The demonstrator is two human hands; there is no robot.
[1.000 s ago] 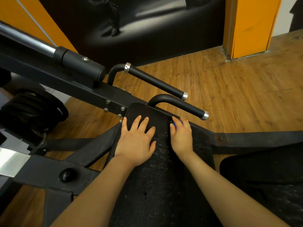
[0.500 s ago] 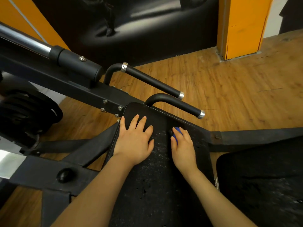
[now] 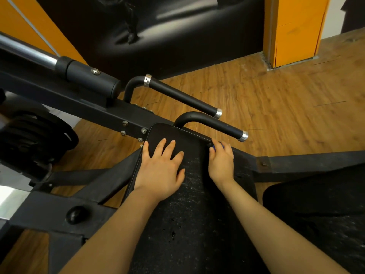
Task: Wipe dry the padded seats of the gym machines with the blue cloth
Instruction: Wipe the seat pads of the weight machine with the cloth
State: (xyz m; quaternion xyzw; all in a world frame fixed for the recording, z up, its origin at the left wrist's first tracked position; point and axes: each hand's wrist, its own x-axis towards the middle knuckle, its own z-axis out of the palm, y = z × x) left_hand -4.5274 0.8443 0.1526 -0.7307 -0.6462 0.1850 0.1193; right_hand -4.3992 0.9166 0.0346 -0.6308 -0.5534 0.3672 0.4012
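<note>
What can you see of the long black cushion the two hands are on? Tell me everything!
The padded seat is long, black and leathery-looking, with rounded far corners. It is smooth at the far end; nearer, it glistens with small specks and dark marks. It sits on a black metal frame. The left hand presses flat on it; the right hand holds a blue cloth at its far right edge.

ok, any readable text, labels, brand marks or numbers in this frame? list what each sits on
None readable.
Padded seat: no label or brand shows.
Machine frame and handles: plain black, no print.
Dark wall poster: image only, no words legible.
Blue cloth under the right hand: mostly hidden.
</note>
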